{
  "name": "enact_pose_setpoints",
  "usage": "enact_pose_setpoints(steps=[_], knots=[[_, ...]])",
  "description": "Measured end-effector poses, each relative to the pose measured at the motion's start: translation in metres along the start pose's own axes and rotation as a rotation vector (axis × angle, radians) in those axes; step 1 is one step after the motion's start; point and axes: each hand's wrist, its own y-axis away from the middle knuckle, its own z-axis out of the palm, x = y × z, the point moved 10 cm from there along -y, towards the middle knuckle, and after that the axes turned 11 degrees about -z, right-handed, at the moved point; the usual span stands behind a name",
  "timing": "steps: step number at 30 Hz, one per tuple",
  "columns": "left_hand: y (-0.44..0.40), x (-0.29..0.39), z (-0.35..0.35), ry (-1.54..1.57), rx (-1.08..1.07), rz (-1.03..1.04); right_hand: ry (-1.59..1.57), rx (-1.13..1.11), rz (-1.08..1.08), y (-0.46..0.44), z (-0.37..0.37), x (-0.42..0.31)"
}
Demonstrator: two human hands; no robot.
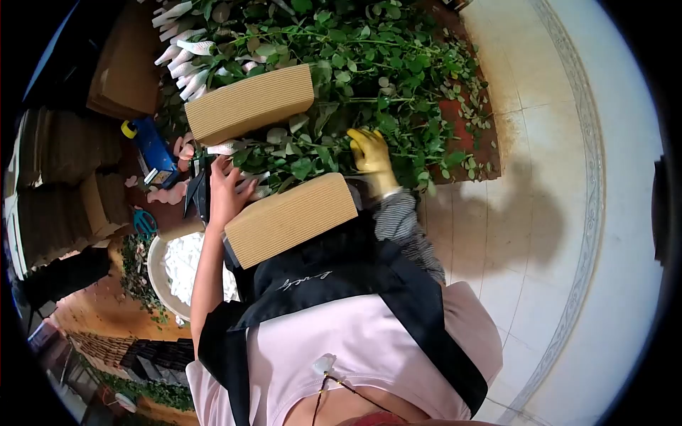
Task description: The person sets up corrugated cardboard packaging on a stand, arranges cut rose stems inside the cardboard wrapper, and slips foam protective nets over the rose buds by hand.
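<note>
My bare left hand (231, 190) lies with its fingers apart against the white-sleeved flower heads, at the left end of the leafy stems (302, 160). These stems lie between two corrugated cardboard pieces (250, 103) (291, 220), one beyond them and one nearer my body. My right hand (369, 150), in a yellow glove, is at the right part of the stems, its fingers curled over stems and leaves. Foliage partly hides what lies under the gloved fingers. A black holder (201, 188) stands just left of my left hand.
More sleeved flowers (186, 60) with long green stems lie on the far side. At left are a blue tool (155, 150), teal scissors (145, 223), cardboard stacks (60, 145) and a round basin (158, 273) of white sleeves. Loose leaves lie along the table's right edge (490, 153).
</note>
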Motion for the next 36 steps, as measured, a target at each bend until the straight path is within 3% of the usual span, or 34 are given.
enact_pose_setpoints(steps=[2, 5, 7, 10, 11, 14, 16, 17, 19, 21, 22, 24, 25, 27, 28, 31, 33, 34, 35, 36], knots=[[-0.004, 0.002, -0.001, -0.047, -0.006, 0.025, -0.248, 0.026, -0.062, 0.000, -0.021, -0.010], [-0.001, 0.007, -0.001, -0.151, 0.003, 0.084, -0.550, -0.108, 0.172, 0.010, -0.026, -0.009], [-0.004, 0.014, -0.006, -0.158, 0.007, 0.077, -0.529, -0.188, 0.160, 0.016, -0.012, 0.005], [-0.005, 0.018, -0.006, -0.147, -0.036, 0.127, -0.306, -0.355, -0.016, 0.013, 0.000, 0.002], [-0.005, 0.022, -0.008, -0.180, -0.022, 0.121, -0.214, -0.347, -0.102, 0.007, -0.002, -0.004], [-0.008, 0.022, -0.006, -0.153, -0.037, 0.124, 0.073, -0.364, -0.096, -0.002, -0.009, -0.016], [-0.007, 0.016, -0.002, -0.173, -0.048, 0.116, 0.553, -0.306, -0.225, -0.025, -0.039, -0.060], [-0.007, 0.015, -0.002, -0.168, -0.050, 0.112, 0.556, -0.313, -0.225, -0.035, -0.041, -0.070], [-0.007, 0.015, -0.002, -0.187, -0.050, 0.111, 0.702, -0.171, -0.117, -0.051, -0.059, -0.075], [-0.007, 0.017, -0.003, -0.187, -0.060, 0.103, 0.514, 0.052, -0.086, -0.043, -0.048, -0.051], [-0.007, 0.018, -0.003, -0.197, -0.061, 0.112, -0.064, 0.111, 0.382, -0.017, -0.008, 0.028], [-0.009, 0.020, -0.003, -0.201, -0.063, 0.122, 0.306, 0.126, -0.061, -0.016, 0.002, -0.004], [-0.009, 0.022, -0.002, -0.228, -0.070, 0.147, 0.311, 0.122, -0.067, -0.011, 0.002, 0.003], [-0.011, 0.027, -0.008, -0.261, -0.067, 0.144, 0.007, 0.149, -0.157, -0.014, -0.003, -0.001], [-0.010, 0.035, -0.007, -0.314, -0.111, 0.206, -0.283, 0.081, 0.076, -0.005, 0.006, 0.018], [-0.008, 0.045, 0.004, -0.523, -0.168, 0.297, -0.161, -0.132, 0.239, -0.014, -0.006, 0.012], [-0.002, 0.059, 0.006, -0.524, -0.148, 0.454, -0.630, -0.150, 0.327, -0.017, 0.000, 0.017], [0.002, 0.057, 0.014, -0.491, -0.218, 0.478, -0.304, -0.263, 0.170, -0.027, -0.009, 0.007], [0.005, 0.055, 0.021, -0.453, -0.287, 0.506, -0.129, -0.408, 0.327, -0.031, -0.020, -0.006], [0.003, 0.051, 0.018, -0.381, -0.342, 0.486, 0.053, -0.514, 0.229, -0.036, -0.028, -0.017]])
